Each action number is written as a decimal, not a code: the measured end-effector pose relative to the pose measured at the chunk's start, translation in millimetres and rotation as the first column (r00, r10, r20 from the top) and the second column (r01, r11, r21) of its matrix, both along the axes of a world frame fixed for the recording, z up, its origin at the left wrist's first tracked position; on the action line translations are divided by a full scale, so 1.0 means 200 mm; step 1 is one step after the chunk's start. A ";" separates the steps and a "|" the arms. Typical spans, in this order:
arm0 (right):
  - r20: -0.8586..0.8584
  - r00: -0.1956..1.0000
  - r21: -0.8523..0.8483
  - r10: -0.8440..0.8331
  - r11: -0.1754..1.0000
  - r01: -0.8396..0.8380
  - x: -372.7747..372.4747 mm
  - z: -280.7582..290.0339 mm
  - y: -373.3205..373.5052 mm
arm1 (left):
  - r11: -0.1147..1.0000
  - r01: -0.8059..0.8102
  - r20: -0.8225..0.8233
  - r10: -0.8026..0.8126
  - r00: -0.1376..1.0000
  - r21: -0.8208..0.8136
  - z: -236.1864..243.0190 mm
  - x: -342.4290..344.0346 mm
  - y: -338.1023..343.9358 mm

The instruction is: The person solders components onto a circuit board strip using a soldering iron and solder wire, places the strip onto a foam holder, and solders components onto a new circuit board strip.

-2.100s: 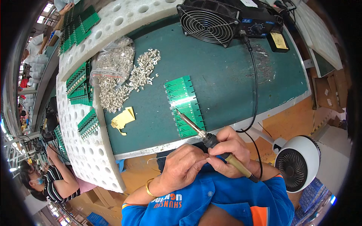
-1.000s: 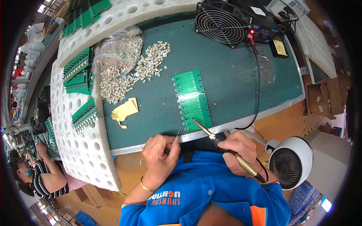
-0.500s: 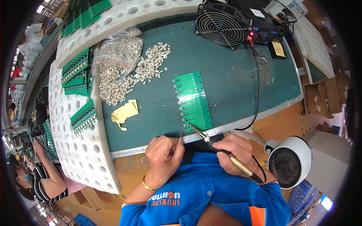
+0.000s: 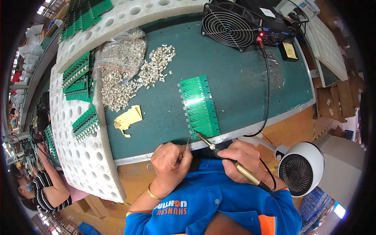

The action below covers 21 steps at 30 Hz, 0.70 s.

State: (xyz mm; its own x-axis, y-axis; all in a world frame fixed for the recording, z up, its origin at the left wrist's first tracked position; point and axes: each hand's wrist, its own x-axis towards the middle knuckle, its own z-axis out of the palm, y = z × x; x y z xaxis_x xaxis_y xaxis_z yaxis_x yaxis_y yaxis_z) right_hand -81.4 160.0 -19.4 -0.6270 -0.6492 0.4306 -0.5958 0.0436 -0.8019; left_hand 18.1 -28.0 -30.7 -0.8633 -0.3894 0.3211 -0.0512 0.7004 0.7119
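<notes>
A green circuit board panel [image 4: 199, 105] lies on the dark green table, with a row of small metal parts along its left edge. My right hand [image 4: 243, 159] is closed round the handle of a soldering iron [image 4: 219, 150]. The iron's tip touches or nearly touches the near-left corner of the panel. At the table's front edge, my left hand [image 4: 171, 159] pinches a thin solder wire [image 4: 189, 139], whose end reaches that same corner. The wire's slack loops below the hand.
Small metal connectors [image 4: 156, 64] are heaped beside a clear plastic bag [image 4: 123, 55]. A torn yellow paper [image 4: 128, 119] lies nearer. White foam boards [image 4: 84, 156] carry more green boards. A black fan [image 4: 229, 27] stands at the back; a white fan [image 4: 299, 168] is at right. A co-worker sits far left.
The soldering iron's tip and my right hand have shifted slightly left along the panel's near end. My left hand keeps its pinch on the solder wire almost unmoved.
</notes>
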 end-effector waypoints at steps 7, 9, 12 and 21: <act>0.010 1.000 0.016 -0.007 1.000 0.007 0.00 0.00 0.00 | 0.999 0.024 0.024 -0.023 0.999 -0.025 -0.01 0.01 -0.01; 0.008 1.000 0.022 -0.005 1.000 0.005 -0.01 0.01 0.00 | 0.999 0.026 0.022 -0.025 0.999 -0.026 -0.01 0.00 -0.01; -0.007 1.000 0.028 0.007 1.000 -0.006 -0.01 0.01 0.00 | 0.999 0.028 0.022 -0.028 0.999 -0.022 0.00 -0.01 -0.01; -0.007 1.000 0.032 0.019 0.999 -0.019 -0.01 0.01 -0.01 | 0.999 0.036 0.035 -0.035 0.999 -0.030 0.00 -0.01 -0.01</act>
